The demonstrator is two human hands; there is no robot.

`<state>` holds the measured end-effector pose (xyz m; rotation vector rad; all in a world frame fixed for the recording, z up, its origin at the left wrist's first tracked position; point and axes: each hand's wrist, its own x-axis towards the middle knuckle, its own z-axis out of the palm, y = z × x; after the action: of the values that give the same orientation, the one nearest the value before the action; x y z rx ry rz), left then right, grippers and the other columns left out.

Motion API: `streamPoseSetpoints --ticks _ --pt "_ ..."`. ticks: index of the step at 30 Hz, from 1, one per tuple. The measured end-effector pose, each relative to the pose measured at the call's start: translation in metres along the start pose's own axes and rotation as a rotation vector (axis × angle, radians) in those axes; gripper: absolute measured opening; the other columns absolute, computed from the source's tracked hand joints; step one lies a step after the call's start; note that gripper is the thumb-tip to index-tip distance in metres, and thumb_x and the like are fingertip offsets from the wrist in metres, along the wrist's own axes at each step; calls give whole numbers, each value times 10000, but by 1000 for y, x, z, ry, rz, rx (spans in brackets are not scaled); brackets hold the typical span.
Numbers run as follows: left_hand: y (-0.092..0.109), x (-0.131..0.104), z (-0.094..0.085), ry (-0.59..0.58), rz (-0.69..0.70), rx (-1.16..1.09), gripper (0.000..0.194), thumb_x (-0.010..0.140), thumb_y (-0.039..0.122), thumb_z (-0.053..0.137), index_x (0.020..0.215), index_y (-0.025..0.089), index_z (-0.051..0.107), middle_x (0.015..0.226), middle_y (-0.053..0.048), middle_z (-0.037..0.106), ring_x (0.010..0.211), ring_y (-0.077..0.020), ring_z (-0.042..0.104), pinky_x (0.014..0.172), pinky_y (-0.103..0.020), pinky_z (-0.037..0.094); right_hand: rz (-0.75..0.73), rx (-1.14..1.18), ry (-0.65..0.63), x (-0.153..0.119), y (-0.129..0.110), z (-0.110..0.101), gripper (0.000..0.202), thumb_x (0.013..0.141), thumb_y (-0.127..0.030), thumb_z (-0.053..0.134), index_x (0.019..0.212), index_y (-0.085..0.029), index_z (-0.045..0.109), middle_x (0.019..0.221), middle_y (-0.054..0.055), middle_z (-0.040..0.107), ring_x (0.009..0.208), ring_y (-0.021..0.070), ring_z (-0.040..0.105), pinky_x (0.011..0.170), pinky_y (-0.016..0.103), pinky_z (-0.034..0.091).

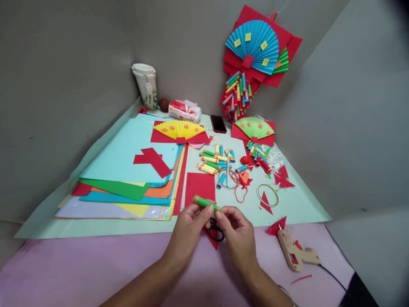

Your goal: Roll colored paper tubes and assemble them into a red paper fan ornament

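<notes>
Between my two hands is a green paper roll (203,201) with orange bands at its ends. My left hand (194,221) grips its middle, thumb on the near side. At the right end of the roll, the fingertips of my right hand (235,226) pinch the orange band. Below the hands lie scissors with black handles (216,233), partly hidden by my fingers. A red paper sheet (200,187) is just beyond the hands. Farther back lie several similar paper rolls (209,164) in green, yellow and blue with orange ends.
A stack of coloured paper (128,149) fills the left. A glue gun (295,251) lies front right. Behind are a yellow paper fan (179,129), a phone (218,124), a tissue pack (184,111) and a white cup (145,87). Bangles (268,195) and red scraps lie right.
</notes>
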<state>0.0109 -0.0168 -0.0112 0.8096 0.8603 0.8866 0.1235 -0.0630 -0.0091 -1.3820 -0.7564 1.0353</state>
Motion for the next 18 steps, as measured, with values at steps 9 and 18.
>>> streamPoseSetpoints --ticks 9,18 --pt "11 -1 -3 15 -8 -142 286 800 421 712 748 155 621 608 41 510 616 -107 467 622 -231 404 -127 -135 49 7 -2 7 278 755 -360 748 931 -205 601 757 -7 627 678 139 586 635 267 500" --pt "10 -1 -4 9 -6 -180 201 818 362 693 834 165 663 676 21 555 668 -122 523 676 -243 446 -291 -363 -24 5 2 4 217 816 -265 682 1008 -214 594 833 0 620 719 138 586 701 279 508"
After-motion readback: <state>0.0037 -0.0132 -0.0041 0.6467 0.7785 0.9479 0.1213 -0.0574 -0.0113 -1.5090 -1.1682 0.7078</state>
